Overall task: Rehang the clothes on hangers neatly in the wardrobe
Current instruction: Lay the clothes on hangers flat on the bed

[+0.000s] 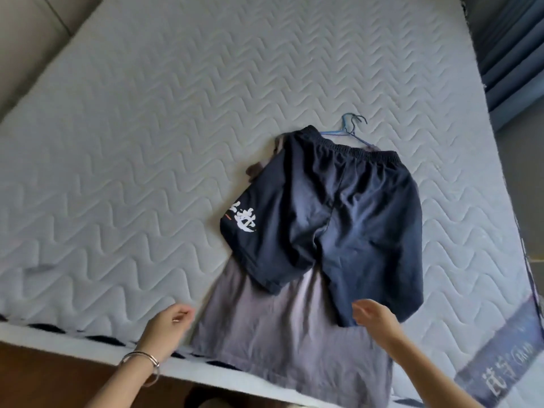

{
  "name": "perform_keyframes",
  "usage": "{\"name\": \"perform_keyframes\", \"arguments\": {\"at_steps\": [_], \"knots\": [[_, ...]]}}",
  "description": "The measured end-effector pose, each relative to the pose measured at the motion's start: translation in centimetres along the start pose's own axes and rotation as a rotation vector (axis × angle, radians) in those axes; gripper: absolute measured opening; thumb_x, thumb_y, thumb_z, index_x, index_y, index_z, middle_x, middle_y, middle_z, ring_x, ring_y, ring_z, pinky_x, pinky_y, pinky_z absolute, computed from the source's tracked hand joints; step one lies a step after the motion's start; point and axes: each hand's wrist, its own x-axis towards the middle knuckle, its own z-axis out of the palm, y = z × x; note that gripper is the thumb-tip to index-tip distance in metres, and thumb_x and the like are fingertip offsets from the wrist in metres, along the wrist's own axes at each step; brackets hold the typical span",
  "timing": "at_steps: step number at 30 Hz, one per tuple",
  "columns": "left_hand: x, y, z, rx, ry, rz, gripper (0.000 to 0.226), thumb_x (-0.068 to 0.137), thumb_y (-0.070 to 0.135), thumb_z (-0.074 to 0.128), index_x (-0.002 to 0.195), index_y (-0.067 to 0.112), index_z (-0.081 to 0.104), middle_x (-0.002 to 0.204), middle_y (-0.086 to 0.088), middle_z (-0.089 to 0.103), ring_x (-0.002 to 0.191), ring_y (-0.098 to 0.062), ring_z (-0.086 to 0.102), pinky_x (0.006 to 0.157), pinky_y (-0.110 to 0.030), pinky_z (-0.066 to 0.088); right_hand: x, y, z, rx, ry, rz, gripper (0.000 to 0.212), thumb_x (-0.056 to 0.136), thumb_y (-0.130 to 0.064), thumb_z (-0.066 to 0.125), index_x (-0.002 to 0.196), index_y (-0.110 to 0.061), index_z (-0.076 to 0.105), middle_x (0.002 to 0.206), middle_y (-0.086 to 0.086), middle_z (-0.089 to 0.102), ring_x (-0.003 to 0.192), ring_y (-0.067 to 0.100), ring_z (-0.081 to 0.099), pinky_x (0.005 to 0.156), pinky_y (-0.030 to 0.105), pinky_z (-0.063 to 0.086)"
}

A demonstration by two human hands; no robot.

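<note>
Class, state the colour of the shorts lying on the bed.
Shorts: dark navy, white print on one leg; head view.

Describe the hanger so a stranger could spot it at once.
Start at the white quilted mattress and find the navy shorts lying on a grey garment. Just beyond the shorts' waistband, a thin blue wire hanger pokes out, the only thing there not cloth.

Shorts (338, 201) cover most of the hangers (351, 129) — shirt's (279, 334) top too.
</note>
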Motion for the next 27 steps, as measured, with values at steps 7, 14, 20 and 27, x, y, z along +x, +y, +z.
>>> {"name": "perform_keyframes", "arguments": {"at_steps": [7, 14, 20, 27], "knots": [[-13.4, -21.7, -4.2, -0.147, -0.115, -0.224, 0.027, 0.085, 0.002, 0.058, 0.067, 0.022, 0.061, 0.074, -0.008, 0.066, 0.071, -0.026, 0.061, 0.077, -0.032, 0.047, -15.4, 2.0, 13.4, -0.222, -0.174, -0.071, 0.028, 0.089, -0.011, 0.055, 0.070, -0.029, 0.064, 0.089, 0.005, 0.065, 0.084, 0.024, 0.061, 0.078, 0.030, 0.045], [-23.6, -37.9, -7.2, -0.493, 0.104, -0.510, 0.011, 0.078, 0.016, 0.065, 0.068, 0.012, 0.063, 0.069, -0.012, 0.063, 0.065, -0.021, 0.056, 0.054, -0.027, 0.038, -22.6, -0.2, 22.7, -0.649, -0.370, -0.304, 0.027, 0.064, -0.040, 0.076, 0.048, -0.023, 0.063, 0.057, -0.005, 0.057, 0.052, -0.003, 0.054, 0.059, 0.017, 0.046], [-26.6, -41.9, -6.4, -0.888, 0.242, -0.681, 0.010, 0.090, 0.004, 0.049, 0.096, 0.004, 0.057, 0.088, -0.014, 0.059, 0.061, -0.016, 0.052, 0.050, -0.023, 0.026, -25.6, -9.5, 30.6, -0.947, -0.529, -0.521, 0.026, 0.081, -0.010, 0.049, 0.079, -0.004, 0.074, 0.083, 0.004, 0.074, 0.084, 0.010, 0.070, 0.076, 0.020, 0.050], [-28.4, -47.3, -7.5, -1.217, 0.427, -0.824, 0.010, 0.089, 0.006, 0.054, 0.088, -0.003, 0.058, 0.083, -0.017, 0.060, 0.071, -0.024, 0.054, 0.055, -0.026, 0.037, -27.7, -18.4, 41.4, -1.262, -0.580, -0.732, 0.024, 0.096, -0.016, 0.042, 0.099, -0.017, 0.066, 0.130, 0.010, 0.057, 0.114, 0.019, 0.054, 0.084, 0.022, 0.037]]}}
